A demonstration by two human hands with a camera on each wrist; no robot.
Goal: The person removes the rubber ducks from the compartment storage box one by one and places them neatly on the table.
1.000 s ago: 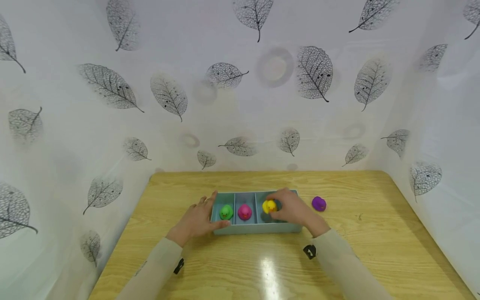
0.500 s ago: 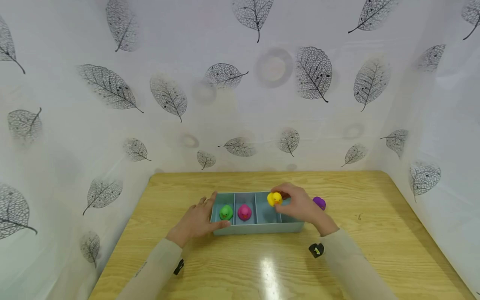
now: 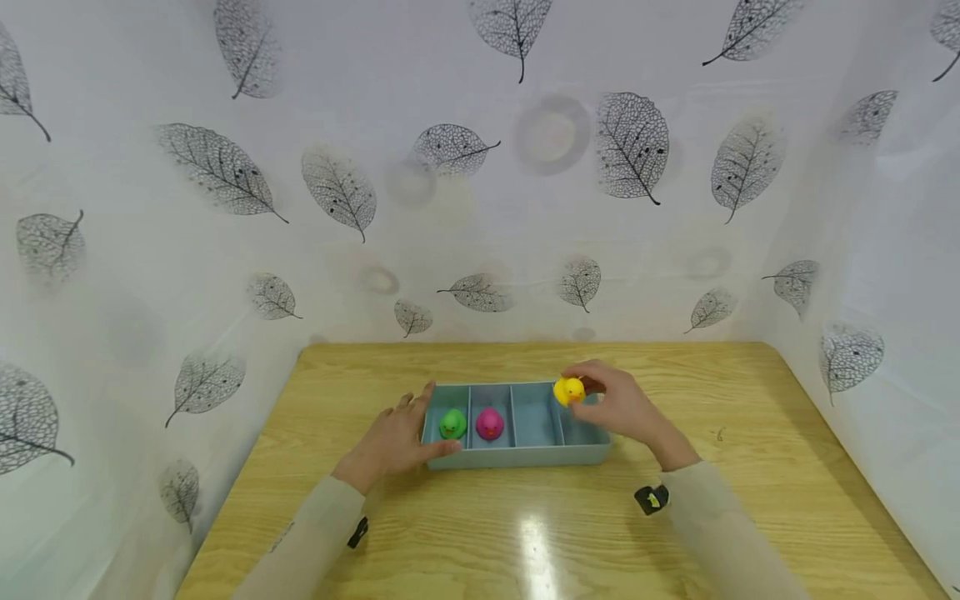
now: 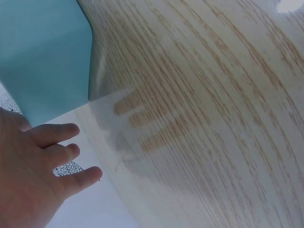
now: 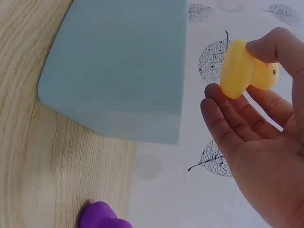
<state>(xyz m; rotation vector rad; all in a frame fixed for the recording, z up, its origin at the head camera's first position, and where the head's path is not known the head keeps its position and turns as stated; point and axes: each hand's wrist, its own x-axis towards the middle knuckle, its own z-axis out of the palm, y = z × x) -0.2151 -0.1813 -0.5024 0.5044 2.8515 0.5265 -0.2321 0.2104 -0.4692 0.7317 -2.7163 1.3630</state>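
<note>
A pale blue-green box [image 3: 517, 457] with several compartments lies lengthwise on the table. The leftmost compartment has a green rubber duck [image 3: 452, 424], and a pink rubber duck [image 3: 490, 423] sits in the one beside it. My left hand [image 3: 393, 437] rests spread against the box's left end, thumb at the front rim; in the left wrist view its other fingers [image 4: 83, 178] extend loosely. A yellow rubber duck [image 3: 569, 391] is pinched between the thumb and fingers of my right hand [image 3: 626, 408], above the right part of the box. The right wrist view confirms the pinch [image 5: 237, 69].
A purple rubber duck [image 5: 102, 217] is on the table, partly visible in the right wrist view and hidden behind the right hand in the head view. The wooden table [image 3: 420, 533] is enclosed by white leaf-printed sheeting [image 3: 480, 225].
My right hand has raised the yellow rubber duck out of the third compartment and moved it rightward. The purple duck has become hidden behind that hand. The left hand has stayed in place.
</note>
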